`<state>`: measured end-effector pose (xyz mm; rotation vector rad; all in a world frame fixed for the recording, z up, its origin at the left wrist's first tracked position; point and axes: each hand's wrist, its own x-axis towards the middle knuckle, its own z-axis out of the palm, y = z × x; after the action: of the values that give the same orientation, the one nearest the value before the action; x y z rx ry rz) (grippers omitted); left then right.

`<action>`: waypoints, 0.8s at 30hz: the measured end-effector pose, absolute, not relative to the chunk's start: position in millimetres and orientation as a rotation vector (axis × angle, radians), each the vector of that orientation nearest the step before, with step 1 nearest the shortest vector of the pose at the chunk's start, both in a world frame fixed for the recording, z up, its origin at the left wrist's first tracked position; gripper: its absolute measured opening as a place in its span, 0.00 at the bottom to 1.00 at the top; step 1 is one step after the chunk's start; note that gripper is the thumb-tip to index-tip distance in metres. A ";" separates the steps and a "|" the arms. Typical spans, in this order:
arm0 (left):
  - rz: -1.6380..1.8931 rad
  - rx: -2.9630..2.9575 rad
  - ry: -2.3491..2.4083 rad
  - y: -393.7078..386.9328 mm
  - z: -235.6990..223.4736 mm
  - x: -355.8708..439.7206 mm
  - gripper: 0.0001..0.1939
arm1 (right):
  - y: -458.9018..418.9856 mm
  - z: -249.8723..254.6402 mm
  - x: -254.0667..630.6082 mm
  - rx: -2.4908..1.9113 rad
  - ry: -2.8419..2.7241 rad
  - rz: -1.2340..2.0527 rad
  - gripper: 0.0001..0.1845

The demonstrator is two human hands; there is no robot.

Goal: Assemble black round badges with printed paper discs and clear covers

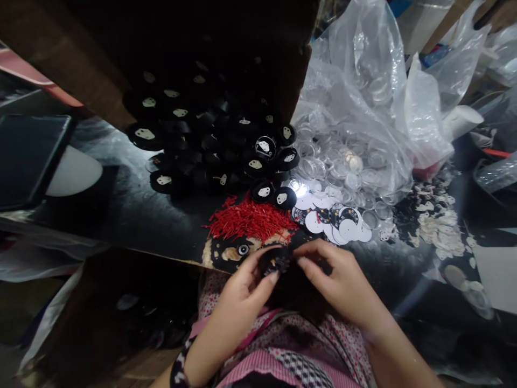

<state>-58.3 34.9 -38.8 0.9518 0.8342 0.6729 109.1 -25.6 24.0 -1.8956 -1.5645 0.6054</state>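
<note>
My left hand (247, 281) grips a small black round gauge housing (275, 261) between thumb and fingers, just off the table's front edge. Beside it on the right, my right hand (334, 275) has thumb and forefinger closed in a pinch. What those fingertips hold, if anything, is too small to make out. Straight ahead of the hands lies a heap of thin red pointers (252, 220). A small dark ring-shaped part (243, 249) sits on the worn table edge. White and black printed dial discs (348, 229) are spread to the right of the pointers.
Many black housings with pale plates (164, 181) spill from a tipped cardboard box (100, 70). Clear round covers (335, 167) pour from a plastic bag (359, 64). Small metal plates (438, 226) are piled at right. A dark tray-like panel (32, 156) stands at left.
</note>
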 end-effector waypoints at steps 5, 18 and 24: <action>0.769 0.731 0.861 40.3 -36.5 -68.8 0.18 | 6.2 24.7 115.7 -2.228 -2.102 0.077 0.07; 0.853 0.477 0.717 30.6 -29.1 -51.6 0.15 | 13.1 15.4 115.5 -2.320 -2.122 -0.002 0.07; 0.910 0.481 0.689 39.2 -23.5 -39.3 0.13 | 8.0 18.1 108.6 -2.094 -1.993 0.080 0.05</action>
<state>-39.3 39.2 -23.5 0.4808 0.6892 0.9099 108.6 8.0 18.1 -2.0943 -1.9926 0.0799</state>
